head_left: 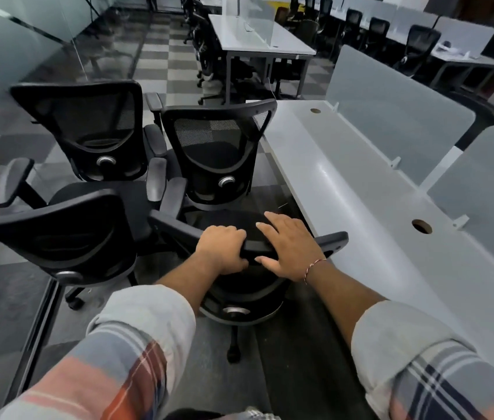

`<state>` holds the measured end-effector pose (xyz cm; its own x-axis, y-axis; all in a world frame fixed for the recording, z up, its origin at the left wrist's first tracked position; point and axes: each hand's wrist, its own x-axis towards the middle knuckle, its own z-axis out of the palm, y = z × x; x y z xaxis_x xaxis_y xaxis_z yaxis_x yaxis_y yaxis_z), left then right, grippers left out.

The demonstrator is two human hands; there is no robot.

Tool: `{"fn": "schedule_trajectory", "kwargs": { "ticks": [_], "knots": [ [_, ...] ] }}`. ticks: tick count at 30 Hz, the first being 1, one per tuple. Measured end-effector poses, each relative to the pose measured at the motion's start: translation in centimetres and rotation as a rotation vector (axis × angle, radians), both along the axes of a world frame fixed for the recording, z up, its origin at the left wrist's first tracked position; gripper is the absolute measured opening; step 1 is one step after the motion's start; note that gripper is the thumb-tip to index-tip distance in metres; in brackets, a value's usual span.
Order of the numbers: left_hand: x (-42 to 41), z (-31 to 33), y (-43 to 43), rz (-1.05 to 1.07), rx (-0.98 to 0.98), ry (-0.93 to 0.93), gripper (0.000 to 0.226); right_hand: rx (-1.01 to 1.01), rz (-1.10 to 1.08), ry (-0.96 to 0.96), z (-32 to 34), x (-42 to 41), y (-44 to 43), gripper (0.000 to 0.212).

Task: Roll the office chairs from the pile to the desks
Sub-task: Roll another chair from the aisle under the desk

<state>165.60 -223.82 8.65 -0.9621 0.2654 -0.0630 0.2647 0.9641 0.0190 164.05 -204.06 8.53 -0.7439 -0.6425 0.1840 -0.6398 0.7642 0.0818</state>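
Observation:
A black mesh office chair (330, 242) stands right in front of me, beside the long grey desk (345, 189). My left hand (221, 250) grips the top edge of its backrest, fingers curled over the rim. My right hand (288, 247) lies on the same rim with fingers spread flat and the thumb under the edge. Three more black chairs are bunched together: one directly ahead (218, 153), one at the back left (88, 125), one at the near left (58, 237).
Frosted divider panels (397, 122) run along the desk's far side. Glass partition walls (12, 50) close off the left. More desks (257, 37) and several parked chairs (418, 47) fill the back of the room. Checkered carpet aisle (157, 56) leads ahead.

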Motion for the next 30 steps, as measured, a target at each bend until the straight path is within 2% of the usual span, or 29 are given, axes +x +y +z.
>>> {"fn": "schedule_trajectory", "kwargs": {
  "ticks": [3,6,10,16,30],
  "knots": [
    [-1.5,0.5,-1.1,-0.018,-0.035,-0.121,0.042,0.098,-0.025,-0.175,-0.2,-1.3,-0.7,0.082],
    [-2.7,0.7,-1.8,-0.054,-0.081,-0.204,0.045,0.169,-0.138,-0.296,-0.4,-1.6,-1.1,0.068],
    [-3.0,0.8,-2.0,-0.057,-0.066,-0.263,0.045,0.184,-0.196,-0.273,-0.3,-1.3,-1.8,0.046],
    [-2.3,0.6,-3.6,-0.139,-0.063,-0.305,0.043,0.194,-0.303,-0.308,-0.5,0.9,-3.6,0.035],
    [2.7,-0.4,-9.0,-0.388,-0.069,-0.087,0.036,0.169,-0.517,-0.27,-0.9,9.0,-9.6,0.035]
  ]
}}
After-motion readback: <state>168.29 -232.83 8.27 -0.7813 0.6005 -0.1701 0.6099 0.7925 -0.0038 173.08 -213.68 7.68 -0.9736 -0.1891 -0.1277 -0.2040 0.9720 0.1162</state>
